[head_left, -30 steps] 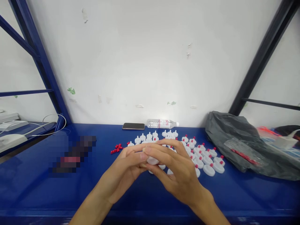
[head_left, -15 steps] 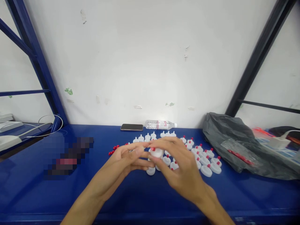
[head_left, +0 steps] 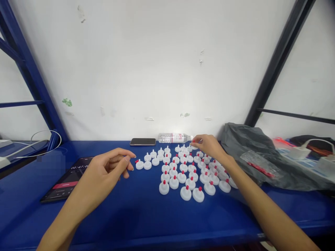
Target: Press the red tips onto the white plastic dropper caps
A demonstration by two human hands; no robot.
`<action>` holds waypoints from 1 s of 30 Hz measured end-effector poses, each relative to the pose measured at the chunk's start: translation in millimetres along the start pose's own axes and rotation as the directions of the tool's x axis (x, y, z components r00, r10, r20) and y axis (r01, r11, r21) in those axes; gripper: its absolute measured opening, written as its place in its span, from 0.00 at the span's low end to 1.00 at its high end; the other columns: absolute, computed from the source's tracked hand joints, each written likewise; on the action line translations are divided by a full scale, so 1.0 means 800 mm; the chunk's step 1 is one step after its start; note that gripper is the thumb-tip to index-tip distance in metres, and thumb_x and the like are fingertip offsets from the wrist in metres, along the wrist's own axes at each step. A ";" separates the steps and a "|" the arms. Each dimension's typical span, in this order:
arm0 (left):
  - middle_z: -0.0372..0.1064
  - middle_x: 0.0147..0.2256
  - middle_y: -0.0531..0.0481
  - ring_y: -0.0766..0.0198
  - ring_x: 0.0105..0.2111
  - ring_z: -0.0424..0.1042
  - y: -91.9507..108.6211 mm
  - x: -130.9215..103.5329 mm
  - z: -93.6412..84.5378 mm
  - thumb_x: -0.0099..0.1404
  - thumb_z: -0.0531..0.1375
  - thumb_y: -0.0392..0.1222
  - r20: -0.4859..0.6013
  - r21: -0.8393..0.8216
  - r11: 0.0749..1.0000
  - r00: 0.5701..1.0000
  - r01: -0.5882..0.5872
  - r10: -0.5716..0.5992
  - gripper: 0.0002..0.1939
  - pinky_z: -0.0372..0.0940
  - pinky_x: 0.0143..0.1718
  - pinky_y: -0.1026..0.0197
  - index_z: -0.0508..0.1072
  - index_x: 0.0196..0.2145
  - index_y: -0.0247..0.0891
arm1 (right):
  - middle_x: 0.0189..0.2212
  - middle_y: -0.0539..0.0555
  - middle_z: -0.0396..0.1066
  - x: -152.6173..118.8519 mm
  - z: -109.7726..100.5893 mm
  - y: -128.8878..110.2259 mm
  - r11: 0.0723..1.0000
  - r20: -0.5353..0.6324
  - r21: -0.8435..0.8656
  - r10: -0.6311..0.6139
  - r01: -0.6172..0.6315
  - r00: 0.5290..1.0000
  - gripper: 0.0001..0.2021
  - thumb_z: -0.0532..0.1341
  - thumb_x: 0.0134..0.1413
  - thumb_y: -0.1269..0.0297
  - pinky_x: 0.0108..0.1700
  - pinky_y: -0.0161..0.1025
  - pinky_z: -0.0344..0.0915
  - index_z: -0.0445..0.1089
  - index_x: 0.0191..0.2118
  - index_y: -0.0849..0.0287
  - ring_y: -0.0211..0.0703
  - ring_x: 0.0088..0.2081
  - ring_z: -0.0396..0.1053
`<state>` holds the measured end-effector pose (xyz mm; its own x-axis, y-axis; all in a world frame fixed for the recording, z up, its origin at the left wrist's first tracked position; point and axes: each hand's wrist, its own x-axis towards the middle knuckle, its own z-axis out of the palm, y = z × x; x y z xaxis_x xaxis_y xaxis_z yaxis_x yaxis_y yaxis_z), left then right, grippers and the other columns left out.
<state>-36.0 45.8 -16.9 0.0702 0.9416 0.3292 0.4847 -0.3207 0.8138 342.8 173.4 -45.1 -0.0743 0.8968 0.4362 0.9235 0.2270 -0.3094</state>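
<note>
Several white round caps with nozzles stand on the blue table, many with red tips. Others at the back and left, such as one white cap, have bare nozzles. My left hand hovers left of them, thumb and fingers curled loosely and apart, with nothing seen between them. A bit of red shows beside its fingertips. At the back row my right hand reaches over the caps, its thumb and index finger pinched on a cap near the bottle's end.
A clear bottle lies by the wall beside a dark phone. Another phone showing a timer lies at the left, partly behind my left arm. On the right is a grey plastic bag with a clear packet of red pieces.
My hands have moved apart from around a red-tipped cap. The right one has gone to the back row, the left one leftward. The camera view has shifted slightly.
</note>
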 end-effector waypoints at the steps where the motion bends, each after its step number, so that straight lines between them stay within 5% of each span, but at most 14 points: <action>1: 0.79 0.30 0.50 0.59 0.30 0.76 -0.002 0.001 0.001 0.68 0.61 0.57 0.006 0.026 1.000 1.000 0.006 -0.006 0.17 0.69 0.29 0.62 0.79 0.43 0.42 | 0.35 0.53 0.83 0.000 0.003 0.005 1.000 0.020 -0.005 0.007 -0.006 1.000 0.05 0.68 0.59 0.61 0.40 0.39 0.68 0.81 0.37 0.54 0.48 0.37 0.79; 8: 0.82 0.46 0.45 0.47 0.48 0.80 -0.010 0.011 0.000 0.60 0.64 0.55 -0.092 0.177 0.984 0.996 0.019 -0.002 0.18 0.72 0.51 0.49 0.80 0.43 0.44 | 0.34 0.51 0.83 0.000 0.011 0.014 0.999 0.131 -0.041 0.012 -0.007 0.991 0.03 0.68 0.59 0.64 0.37 0.36 0.67 0.81 0.36 0.54 0.46 0.37 0.79; 15: 0.82 0.44 0.44 0.46 0.46 0.80 -0.009 0.013 -0.003 0.59 0.61 0.52 -0.103 0.219 0.976 0.995 0.016 0.007 0.17 0.73 0.50 0.48 0.81 0.41 0.43 | 0.32 0.54 0.83 -0.006 0.021 0.012 0.997 0.189 -0.069 -0.030 0.044 0.981 0.11 0.63 0.65 0.57 0.36 0.37 0.67 0.81 0.36 0.54 0.47 0.34 0.79; 20: 0.82 0.45 0.45 0.48 0.45 0.79 -0.025 0.020 0.003 0.62 0.57 0.48 -0.106 0.345 0.938 0.994 0.021 0.017 0.16 0.72 0.47 0.51 0.81 0.42 0.44 | 0.39 0.57 0.83 -0.005 0.024 0.008 0.992 0.153 -0.050 -0.111 0.120 0.982 0.18 0.54 0.73 0.55 0.44 0.40 0.68 0.79 0.45 0.56 0.51 0.42 0.79; 26: 0.84 0.38 0.44 0.49 0.39 0.81 -0.063 0.030 0.013 0.69 0.52 0.46 0.106 0.634 0.774 0.992 -0.017 -0.066 0.20 0.70 0.41 0.54 0.82 0.46 0.42 | 0.43 0.55 0.83 -0.006 0.040 0.001 0.976 0.207 0.002 -0.212 0.216 0.955 0.16 0.54 0.73 0.58 0.48 0.40 0.68 0.80 0.48 0.54 0.50 0.45 0.80; 30: 0.83 0.45 0.40 0.44 0.43 0.81 -0.081 0.028 0.020 0.71 0.52 0.43 0.177 0.709 0.704 0.977 -0.043 -0.119 0.21 0.68 0.42 0.51 0.80 0.53 0.45 | 0.43 0.55 0.84 -0.005 0.045 0.001 0.977 0.213 0.010 -0.211 0.214 0.954 0.16 0.55 0.72 0.60 0.47 0.39 0.68 0.82 0.45 0.53 0.50 0.45 0.80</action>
<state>-52.2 89.1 -69.7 0.1652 0.9762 0.1405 0.9564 -0.1933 0.2190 330.7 183.7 -77.3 -0.3462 0.8884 0.3015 0.8824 0.4175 -0.2170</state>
